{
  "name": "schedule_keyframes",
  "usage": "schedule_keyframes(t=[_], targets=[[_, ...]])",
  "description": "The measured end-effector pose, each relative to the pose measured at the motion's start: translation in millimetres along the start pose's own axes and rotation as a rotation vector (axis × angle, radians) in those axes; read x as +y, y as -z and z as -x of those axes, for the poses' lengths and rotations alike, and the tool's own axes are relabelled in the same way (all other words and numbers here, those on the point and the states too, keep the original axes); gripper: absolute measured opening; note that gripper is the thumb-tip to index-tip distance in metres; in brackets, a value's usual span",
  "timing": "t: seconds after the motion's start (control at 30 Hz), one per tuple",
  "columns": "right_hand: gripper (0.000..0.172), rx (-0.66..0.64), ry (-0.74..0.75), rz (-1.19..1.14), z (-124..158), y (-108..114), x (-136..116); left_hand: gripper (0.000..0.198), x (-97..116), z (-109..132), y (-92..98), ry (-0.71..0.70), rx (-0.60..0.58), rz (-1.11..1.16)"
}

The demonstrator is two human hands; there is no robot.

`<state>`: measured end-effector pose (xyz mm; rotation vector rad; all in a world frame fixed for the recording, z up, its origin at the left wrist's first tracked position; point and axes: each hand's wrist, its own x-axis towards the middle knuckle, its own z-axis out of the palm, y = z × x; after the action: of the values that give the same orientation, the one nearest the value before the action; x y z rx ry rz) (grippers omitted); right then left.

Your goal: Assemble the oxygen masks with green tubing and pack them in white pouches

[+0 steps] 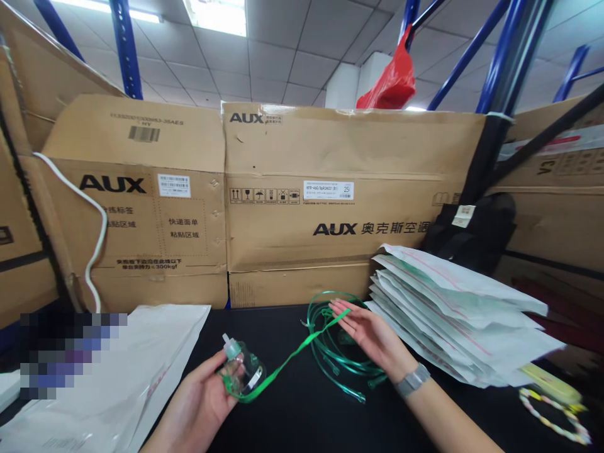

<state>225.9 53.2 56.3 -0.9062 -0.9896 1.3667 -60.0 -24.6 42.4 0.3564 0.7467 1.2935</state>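
My left hand (pixel 210 393) holds a clear oxygen mask (pixel 245 371) with a pale green connector pointing up. A green elastic strap (pixel 295 352) runs from the mask, stretched up and right to my right hand (pixel 365 333). The strap's far end is caught at the fingers of my right hand, which are fairly straight; how they grip it is partly hidden. Behind and below that hand, coiled green tubing (pixel 325 355) lies on the black tabletop (pixel 283 421), its loose ends toward me. A grey band circles my right wrist.
White plastic mailer bags (pixel 155 352) lie at left, and a stack of white mailers (pixel 453 314) leans at right. A beaded bracelet (pixel 554 421) and a yellow case (pixel 557 384) sit at the right edge. Large cardboard panels (pixel 302 151) wall off the back. A white cable (pixel 97 251) hangs at left.
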Motion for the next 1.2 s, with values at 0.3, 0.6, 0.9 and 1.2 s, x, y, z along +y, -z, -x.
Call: schedule_keyframes(t=[0.3,0.6,0.9,1.2], targets=[[0.023,0.257,0.056,-0.258,-17,31,3,0.022,5,1,-1.1,-0.078,0.115,0.053],[0.02,0.237,0.059,-0.281,-10,24,1,0.015,0,5,-2.4,-0.096,0.133,0.046],[0.025,-0.016,-0.129,-0.241,15,-21,7,0.015,-14,12,-8.4,0.031,0.079,-0.128],[0.021,-0.141,-0.252,-0.231,34,-42,15,0.011,-20,5,-3.3,0.084,-0.115,-0.22]])
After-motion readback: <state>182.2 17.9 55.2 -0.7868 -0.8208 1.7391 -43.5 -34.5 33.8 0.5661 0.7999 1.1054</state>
